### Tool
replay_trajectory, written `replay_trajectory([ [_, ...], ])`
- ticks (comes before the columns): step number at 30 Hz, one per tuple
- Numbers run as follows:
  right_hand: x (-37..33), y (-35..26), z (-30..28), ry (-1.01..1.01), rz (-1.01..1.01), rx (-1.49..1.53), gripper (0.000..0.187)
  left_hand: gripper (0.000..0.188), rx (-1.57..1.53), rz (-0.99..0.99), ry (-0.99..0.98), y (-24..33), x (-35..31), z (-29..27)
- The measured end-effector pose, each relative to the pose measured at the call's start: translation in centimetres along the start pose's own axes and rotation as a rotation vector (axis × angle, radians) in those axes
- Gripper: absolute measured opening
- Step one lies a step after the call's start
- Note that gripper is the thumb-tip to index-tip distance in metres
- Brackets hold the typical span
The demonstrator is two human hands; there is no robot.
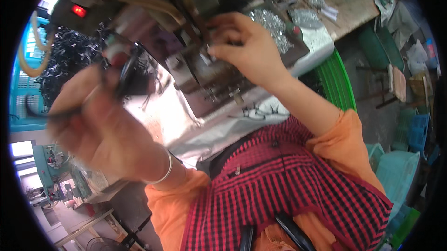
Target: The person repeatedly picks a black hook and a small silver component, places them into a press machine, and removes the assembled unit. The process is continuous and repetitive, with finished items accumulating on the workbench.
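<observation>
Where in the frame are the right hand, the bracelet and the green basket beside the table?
Right hand (253, 48): head view, middle of the hand, behind the thumb.
Bracelet (170, 166): head view, on its pale band.
Green basket (339, 80): head view, on its slatted side.

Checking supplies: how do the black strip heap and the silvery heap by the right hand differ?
The black strip heap shows dark, stringy pieces; the silvery heap, small glinting bits. The black strip heap lies left of the machine, the silvery heap right of it. Both contain many pieces.
</observation>
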State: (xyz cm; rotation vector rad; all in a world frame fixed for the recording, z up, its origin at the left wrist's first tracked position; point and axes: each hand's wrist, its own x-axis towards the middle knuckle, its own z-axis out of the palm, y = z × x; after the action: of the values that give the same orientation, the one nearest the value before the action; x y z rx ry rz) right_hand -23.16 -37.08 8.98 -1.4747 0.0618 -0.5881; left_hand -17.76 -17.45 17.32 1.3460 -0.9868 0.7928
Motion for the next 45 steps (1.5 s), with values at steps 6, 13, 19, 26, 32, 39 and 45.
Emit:
replay_trajectory([
  [6,0.6,-1.5,0.2,-0.024,0.004,-0.024,0.055,0.020,-0.130,-0.210,0.129,-2.2,0.1,1.3],
  [13,1.0,-2.5,-0.2,-0.035,-0.038,-0.231,0.058,0.017,-0.019,-0.091,0.077,-3.5,0.1,1.7],
  [19,1.9,-4.5,-0.4,-0.106,0.114,-0.272,0.060,0.019,-0.046,-0.142,0.115,-2.7,0.1,1.7],
  [26,0.7,-3.2,0.2,-0.074,0.163,-0.125,0.052,0.017,-0.056,-0.100,0.013,-0.5,-2.0,0.1],
  [32,0.9,0.3,-2.1,0.049,-0.021,-0.228,0.030,0.012,-0.149,-0.106,-0.073,-0.5,-1.0,-2.4],
  [39,-0.5,-6.5,-0.9,-0.249,0.132,0.278,0.041,0.018,0.015,-0.155,-0.022,-4.5,0.0,-1.4],
  [45,-0.9,-5.8,-0.2,0.000,0.144,0.127,0.023,0.018,0.353,0.167,-0.196,-5.4,0.3,-3.3],
])
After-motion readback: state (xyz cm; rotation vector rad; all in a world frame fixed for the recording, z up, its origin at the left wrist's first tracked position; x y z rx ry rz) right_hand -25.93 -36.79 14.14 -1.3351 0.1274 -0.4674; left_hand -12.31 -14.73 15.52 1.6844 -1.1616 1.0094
